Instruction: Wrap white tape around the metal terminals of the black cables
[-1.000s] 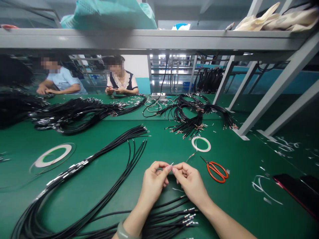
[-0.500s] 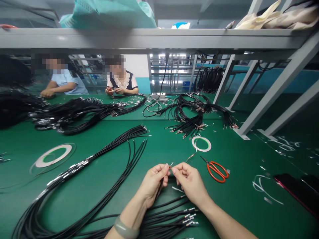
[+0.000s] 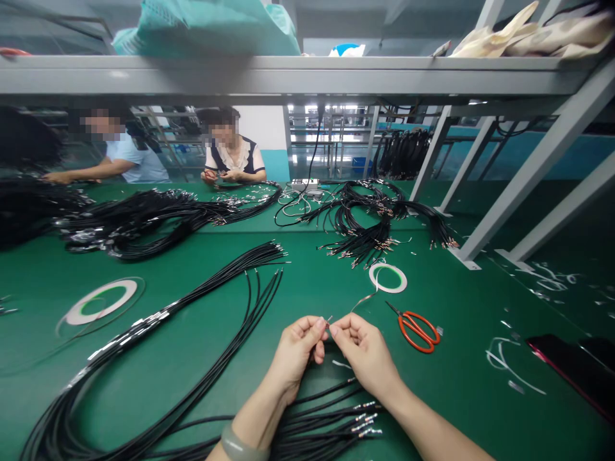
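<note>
Left hand (image 3: 302, 342) closed in a pinch, thumb over curled fingers, on a small silvery-tipped piece (image 3: 329, 318) that juts up between the hands; right hand (image 3: 366, 342) also closed, thumb and forefinger meeting the same piece from the other side; whether it grips a strip end too is too small to tell; both hands above the smooth green tabletop (image 3: 461, 397); step in hand, as I judge it, is fine fingertip work at that tip; the next move seems to call for a steady left pinch and light, exact right fingers; thin pale strip (image 3: 369, 297) runs from the flat white ring-shaped roll (image 3: 373, 279) toward the right hand, passing out of sight behind it; orange-handled scissors (image 3: 402, 315) lie just right of the hands; thin black cables with silvery ends (image 3: 331, 419) spread below; a long curved bundle of black cables (image 3: 127, 339) lies at left; across the table, a co-worker in a light-blue top (image 3: 137, 160); against half a second ago, hands almost unchanged, that person's arm now stretched farther left; against a second ago, left hand rolled slightly and lower.
</note>
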The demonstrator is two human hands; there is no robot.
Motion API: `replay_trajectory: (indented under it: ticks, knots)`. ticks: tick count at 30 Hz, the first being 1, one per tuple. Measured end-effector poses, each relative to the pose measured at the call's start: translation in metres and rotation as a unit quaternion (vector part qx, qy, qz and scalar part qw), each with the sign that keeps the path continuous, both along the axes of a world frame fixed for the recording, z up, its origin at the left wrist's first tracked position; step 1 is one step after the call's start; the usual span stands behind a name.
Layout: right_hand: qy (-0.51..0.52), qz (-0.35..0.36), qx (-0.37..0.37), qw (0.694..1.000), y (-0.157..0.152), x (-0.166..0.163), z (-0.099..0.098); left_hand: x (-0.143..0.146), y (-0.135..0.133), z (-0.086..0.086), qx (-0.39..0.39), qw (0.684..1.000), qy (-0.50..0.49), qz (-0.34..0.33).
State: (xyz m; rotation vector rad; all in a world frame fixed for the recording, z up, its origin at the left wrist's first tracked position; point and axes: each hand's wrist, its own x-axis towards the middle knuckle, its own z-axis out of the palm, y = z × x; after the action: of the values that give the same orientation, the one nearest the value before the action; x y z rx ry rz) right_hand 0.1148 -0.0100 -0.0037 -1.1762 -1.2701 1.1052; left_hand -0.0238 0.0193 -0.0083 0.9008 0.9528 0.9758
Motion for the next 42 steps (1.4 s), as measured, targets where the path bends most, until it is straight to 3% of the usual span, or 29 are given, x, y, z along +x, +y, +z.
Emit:
replay_trajectory:
  ticks: [8, 12, 16, 23, 28, 33, 42]
  knots:
    - [0.076, -0.012, -0.043, 0.996, 0.003, -0.003, -0.003, 0.001, -0.001, 0.001, 0.014, 1.0, 0.005, 0.006]
    - [0.131, -0.034, -0.107, 0.985, 0.007, -0.002, -0.007, 0.001, -0.001, 0.001, 0.0, 1.0, -0.002, 0.009]
    - [0.148, -0.055, -0.108, 0.981, 0.012, 0.003, -0.005, 0.0, 0.0, 0.003, -0.034, 0.999, -0.012, 0.01]
    - [0.139, -0.103, -0.067, 0.983, 0.013, 0.008, -0.009, -0.01, 0.003, 0.01, -0.111, 0.991, -0.047, -0.053]
    - [0.127, -0.103, -0.067, 0.984, 0.013, 0.01, -0.01, -0.012, 0.001, 0.008, -0.117, 0.986, -0.019, -0.117]
    - [0.122, -0.093, -0.087, 0.984, 0.011, 0.009, -0.006, -0.007, 0.0, 0.004, -0.056, 0.996, 0.051, -0.035]
    - [0.103, -0.049, -0.081, 0.99, 0.006, 0.003, -0.008, -0.003, 0.002, -0.001, 0.001, 0.995, 0.092, 0.033]
